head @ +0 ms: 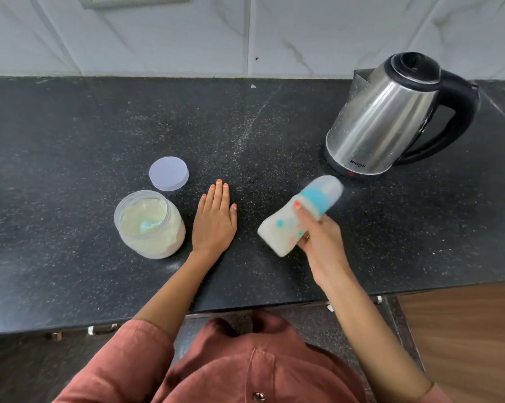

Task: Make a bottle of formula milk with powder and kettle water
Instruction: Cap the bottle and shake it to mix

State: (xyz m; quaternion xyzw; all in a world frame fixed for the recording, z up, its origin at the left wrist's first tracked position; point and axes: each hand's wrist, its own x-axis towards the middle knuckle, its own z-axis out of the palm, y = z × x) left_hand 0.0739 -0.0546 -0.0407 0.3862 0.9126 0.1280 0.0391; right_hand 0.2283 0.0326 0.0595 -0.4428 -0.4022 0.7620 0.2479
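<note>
My right hand (318,242) grips a baby bottle (286,225) above the counter. The bottle is tilted, blurred by motion, full of white milk, with a blue ring and a clear cap pointing up and right toward the kettle. My left hand (215,219) lies flat, palm down, on the black counter (71,141), fingers straight. Just left of it stands an open clear jar of pale formula powder (149,225) with a blue scoop sunk in the powder. The jar's lid (169,173) lies flat behind it. A steel kettle (391,117) with a black handle stands at the back right.
A white marble-look tiled wall (245,33) runs behind the counter. The counter's front edge crosses the lower part of the view, with cabinet handles (103,330) below it. Wooden floor (463,330) shows at the lower right.
</note>
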